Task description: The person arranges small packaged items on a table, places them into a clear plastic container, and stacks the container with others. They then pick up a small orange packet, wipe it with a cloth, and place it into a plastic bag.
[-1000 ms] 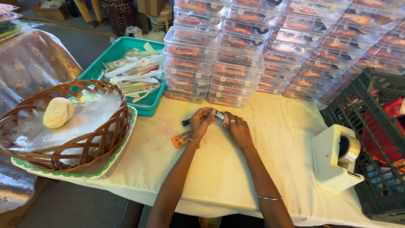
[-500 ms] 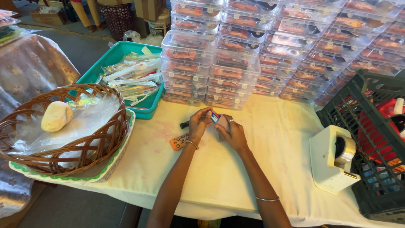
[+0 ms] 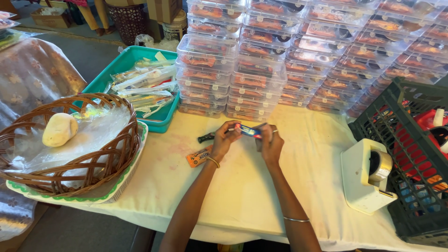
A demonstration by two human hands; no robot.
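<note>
Both of my hands hold a small blue and red packet just above the white tablecloth. My left hand grips its left end and my right hand grips its right end, so the packet lies level between them. An orange wrapped bar lies on the cloth just left of my left wrist. A short black object lies beyond it, partly hidden by my left hand.
A wicker basket lined with plastic holds a pale lump at the left. Behind it stands a teal tray of wrapped items. Stacked clear plastic boxes fill the back. A white tape dispenser and a dark crate stand at the right.
My hands have drawn slightly apart and turned the packet from upright to level. My right hand moved a little to the right.
</note>
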